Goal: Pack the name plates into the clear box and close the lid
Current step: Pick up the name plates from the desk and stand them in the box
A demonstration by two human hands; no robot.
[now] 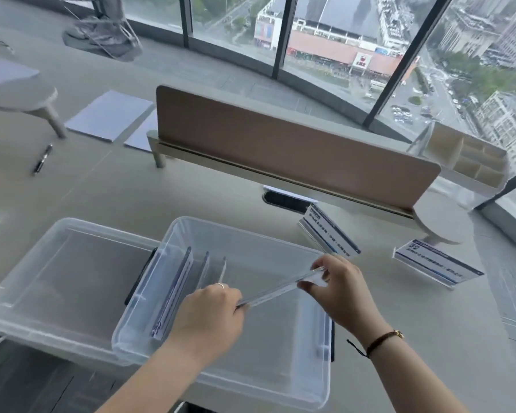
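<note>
Fingers of both hands pinch one name plate [280, 289] by its ends: left hand [212, 320] at the near-left end, right hand [337, 293] at the far-right end. Plate hangs edge-up over the clear box [310, 383]; long axis runs diagonally between the hands. Just left of the left fingers, three packed plates [188, 269] stand upright. Beyond the right fingers, two loose plates [328, 231] wait on the table [161, 192]. Lid [42, 293] lies left, off the box.

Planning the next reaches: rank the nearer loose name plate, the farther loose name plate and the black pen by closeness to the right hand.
From the right hand:
1. Nearer loose name plate, just beyond it.
2. Farther loose name plate, out right.
3. Black pen, far left.
</note>
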